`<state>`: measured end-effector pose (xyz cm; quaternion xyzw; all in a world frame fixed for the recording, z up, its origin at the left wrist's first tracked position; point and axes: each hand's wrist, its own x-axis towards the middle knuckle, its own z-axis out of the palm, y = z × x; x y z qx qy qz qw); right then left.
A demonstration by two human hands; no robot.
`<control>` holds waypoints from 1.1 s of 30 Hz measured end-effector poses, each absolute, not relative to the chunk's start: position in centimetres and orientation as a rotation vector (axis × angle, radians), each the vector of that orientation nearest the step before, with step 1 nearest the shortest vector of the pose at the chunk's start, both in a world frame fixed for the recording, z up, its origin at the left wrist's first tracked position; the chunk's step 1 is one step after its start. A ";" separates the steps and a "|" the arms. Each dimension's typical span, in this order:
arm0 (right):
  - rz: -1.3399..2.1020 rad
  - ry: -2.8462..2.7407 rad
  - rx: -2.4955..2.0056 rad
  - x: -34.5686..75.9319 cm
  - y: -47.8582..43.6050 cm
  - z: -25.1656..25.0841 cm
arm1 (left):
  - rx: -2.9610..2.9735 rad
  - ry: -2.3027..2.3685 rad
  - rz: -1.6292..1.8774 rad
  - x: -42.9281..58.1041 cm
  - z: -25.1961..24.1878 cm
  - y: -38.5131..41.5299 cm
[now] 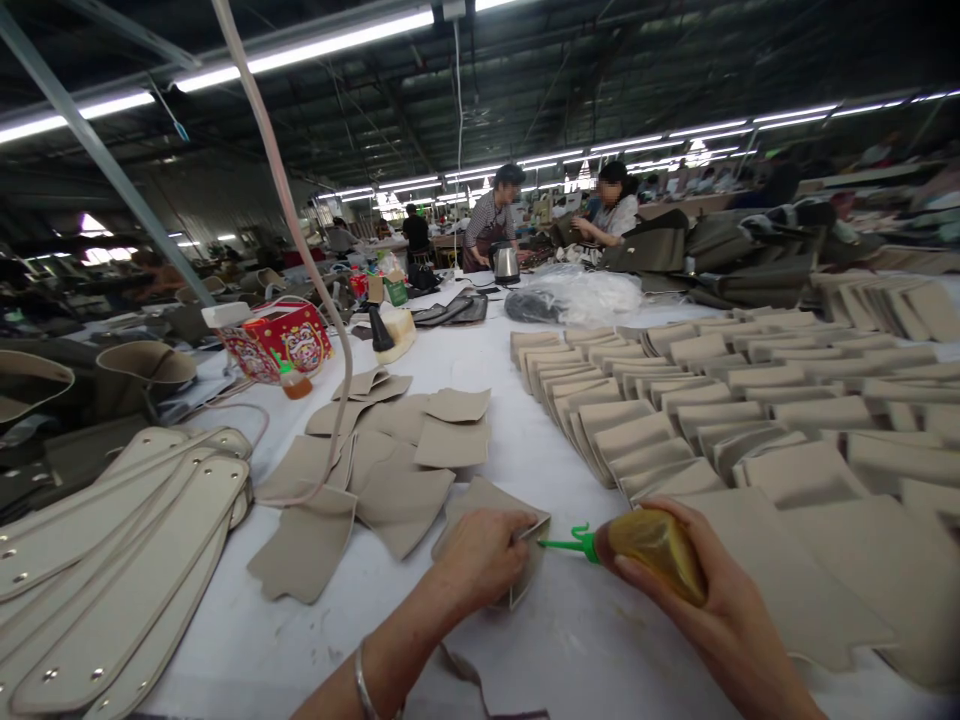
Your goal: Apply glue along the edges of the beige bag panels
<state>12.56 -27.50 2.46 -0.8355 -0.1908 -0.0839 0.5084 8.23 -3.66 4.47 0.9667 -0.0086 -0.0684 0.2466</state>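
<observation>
White table (525, 460) carries scattered and stacked beige leather pieces (405, 470).

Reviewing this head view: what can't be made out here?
- Leather piece under the left hand: mostly hidden by that hand.
- Glue bottle: its rear wrapped by the right hand; the contents' level is unreadable.
- Green nozzle: too small to tell whether its tip touches the piece.
- Background workers: blurred.
</observation>
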 end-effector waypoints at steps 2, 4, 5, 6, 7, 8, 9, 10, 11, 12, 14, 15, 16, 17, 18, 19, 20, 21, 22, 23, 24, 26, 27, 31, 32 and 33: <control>-0.161 -0.464 -1.988 12.6 -27.5 2.6 | 2.643 -0.017 -0.198 8.2 4.6 -3.7; -0.178 -0.438 -1.983 12.9 -27.5 2.7 | 2.650 -0.018 -0.201 8.2 4.6 -3.7; -0.203 -0.417 -1.987 13.0 -27.5 2.7 | 2.652 -0.019 -0.197 8.2 4.6 -3.7; -0.227 -0.397 -1.995 13.2 -27.5 2.7 | 2.653 -0.020 -0.194 8.2 4.6 -3.7; -0.240 -0.384 -2.005 13.2 -27.5 2.6 | 2.654 -0.018 -0.189 8.2 4.6 -3.7; -0.241 -0.379 -2.013 13.2 -27.5 2.5 | 2.657 -0.015 -0.182 8.2 4.5 -3.7; -0.219 -0.391 -2.016 13.1 -27.6 2.3 | 2.658 -0.012 -0.180 8.2 4.5 -3.8; -0.182 -0.417 -2.012 13.0 -27.7 2.2 | 2.659 -0.009 -0.179 8.2 4.4 -3.8; -0.136 -0.447 -2.003 12.8 -27.7 2.1 | 2.659 -0.007 -0.179 8.1 4.4 -3.8; -0.094 -0.469 -1.991 12.7 -27.8 2.0 | 2.661 -0.006 -0.178 8.1 4.3 -3.8; -0.068 -0.472 -1.970 12.6 -27.9 1.9 | 2.665 -0.009 -0.169 8.1 4.3 -3.8; -0.090 -0.453 -1.968 12.7 -27.9 2.0 | 2.667 -0.013 -0.164 8.1 4.3 -3.8; -0.132 -0.422 -1.971 12.8 -27.9 2.0 | 2.667 -0.016 -0.162 8.1 4.3 -3.8; -0.173 -0.394 -1.976 12.9 -27.9 2.0 | 2.667 -0.017 -0.163 8.1 4.3 -3.8; -0.205 -0.379 -1.981 13.1 -27.9 2.1 | 2.667 -0.015 -0.165 8.1 4.3 -3.8; -0.223 -0.371 -1.984 13.2 -27.9 2.0 | 2.669 -0.014 -0.170 8.1 4.4 -3.8; -0.230 -0.368 -1.986 13.2 -27.8 2.0 | 2.672 -0.013 -0.172 8.2 4.4 -3.8; -0.230 -0.369 -1.988 13.3 -27.7 1.9 | 2.676 -0.014 -0.169 8.2 4.4 -3.8; -0.226 -0.370 -1.991 13.2 -27.6 1.8 | 2.679 -0.017 -0.162 8.2 4.4 -3.8; -0.223 -0.373 -1.993 13.2 -27.5 1.8 | 2.680 -0.022 -0.153 8.1 4.3 -3.8; -0.220 -0.373 -1.993 13.1 -27.4 1.7 | 2.679 -0.028 -0.146 8.1 4.3 -3.8; -0.207 -0.371 -1.993 13.0 -27.3 1.8 | 2.676 -0.037 -0.136 8.1 4.3 -3.8; -0.190 -0.374 -1.995 13.0 -27.2 2.0 | 2.675 -0.039 -0.135 8.1 4.3 -3.8; -0.076 -0.381 -1.987 13.2 -27.4 2.4 | 2.665 -0.034 -0.130 8.0 4.2 -3.8; -0.048 -0.382 -1.981 13.2 -27.5 2.5 | 2.661 -0.032 -0.130 8.0 4.2 -3.8; -0.024 -0.381 -1.974 13.3 -27.6 2.5 | 2.657 -0.027 -0.132 8.0 4.1 -3.8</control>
